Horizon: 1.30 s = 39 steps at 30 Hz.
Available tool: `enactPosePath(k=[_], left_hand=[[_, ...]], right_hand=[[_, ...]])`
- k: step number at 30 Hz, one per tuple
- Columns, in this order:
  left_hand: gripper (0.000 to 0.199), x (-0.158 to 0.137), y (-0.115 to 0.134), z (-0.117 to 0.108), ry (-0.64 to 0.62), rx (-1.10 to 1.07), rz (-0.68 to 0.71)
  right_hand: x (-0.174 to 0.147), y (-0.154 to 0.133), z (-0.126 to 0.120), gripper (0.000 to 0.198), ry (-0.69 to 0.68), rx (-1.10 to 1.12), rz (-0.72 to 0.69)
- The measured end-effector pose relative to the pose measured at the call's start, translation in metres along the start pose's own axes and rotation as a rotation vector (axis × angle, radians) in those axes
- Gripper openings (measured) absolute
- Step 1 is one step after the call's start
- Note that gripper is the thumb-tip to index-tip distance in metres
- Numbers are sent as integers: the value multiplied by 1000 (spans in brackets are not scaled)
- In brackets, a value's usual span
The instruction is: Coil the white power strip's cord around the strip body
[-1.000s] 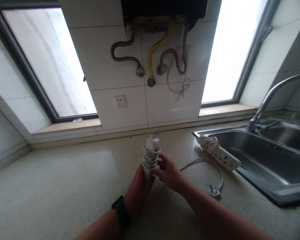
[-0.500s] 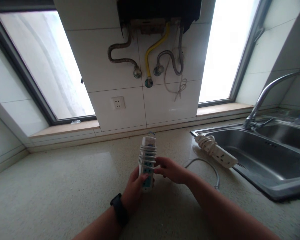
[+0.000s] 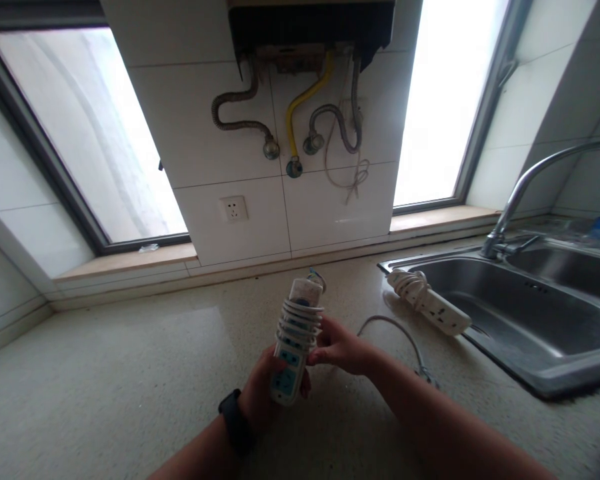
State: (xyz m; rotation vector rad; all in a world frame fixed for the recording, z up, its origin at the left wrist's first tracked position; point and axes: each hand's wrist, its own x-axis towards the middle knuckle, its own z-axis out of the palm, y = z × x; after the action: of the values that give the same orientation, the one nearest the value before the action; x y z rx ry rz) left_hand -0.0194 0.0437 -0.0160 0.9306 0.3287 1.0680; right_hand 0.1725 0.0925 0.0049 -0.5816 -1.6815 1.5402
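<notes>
The left hand [image 3: 263,387] gripped the near end of a white power strip [image 3: 284,387] with blue-green socket faces, its thumb on the front and its other fingers wrapped round behind. The strip was held tilted above the counter [image 3: 130,373], its far end leaning right. A white cord [image 3: 299,321] was wound in several turns around its middle and far part, and a thin bluish loop [image 3: 320,279] stuck out at the far end.

The right hand [image 3: 345,347] was at the right edge of the strip, beside the turns, its fingers bent; their tips were partly hidden, so whether they pinched the cord could not be told.

To the right, a grey cable [image 3: 395,323] curved over the counter to a plug [image 3: 430,379], partly covered by the right forearm. Farther right, a second power strip [image 3: 443,313], wrapped in its own cord at its far-left end, lay across the left rim of the metal sink [image 3: 535,377]. A tap [image 3: 520,187] rose behind the sink. On the far wall, a socket [image 3: 234,209] sat left of the yellow hose [image 3: 291,123].
</notes>
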Motion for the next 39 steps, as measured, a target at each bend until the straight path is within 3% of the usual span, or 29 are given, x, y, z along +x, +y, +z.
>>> enactPosePath(k=[6, 10, 12, 15, 19, 22, 26, 30, 36, 39], left_hand=[[49, -4, -3, -8, -172, -164, -219], [54, -3, -2, -12, -86, -78, -231], [51, -1, 0, -10, 43, 71, -177], [46, 2, 3, -7, 199, 463, 24], [73, 4, -1, -5, 180, 972, 262], [77, 2, -5, -4, 213, 1107, 303], [53, 2, -2, -2, 220, 1073, 252], [58, 4, 2, -3, 219, 959, 215], [43, 0, 3, -5, 280, 620, 55], [39, -2, 3, -4, 226, 411, -27]], right_hand=[[-3, -7, 23, 51, -176, 276, -39], [-2, -7, 22, 43, -55, 277, -80], [0, -6, 17, 38, 26, 245, -97], [5, -2, 11, 37, 125, 180, -105], [9, 4, 16, 45, 277, 96, -70], [9, 8, 26, 44, 330, 46, -57], [8, 7, 29, 45, 295, -51, -81], [6, 0, 18, 41, 228, -203, -3], [4, -9, 6, 46, 128, -133, 76], [2, -11, 0, 45, 96, -97, 49]])
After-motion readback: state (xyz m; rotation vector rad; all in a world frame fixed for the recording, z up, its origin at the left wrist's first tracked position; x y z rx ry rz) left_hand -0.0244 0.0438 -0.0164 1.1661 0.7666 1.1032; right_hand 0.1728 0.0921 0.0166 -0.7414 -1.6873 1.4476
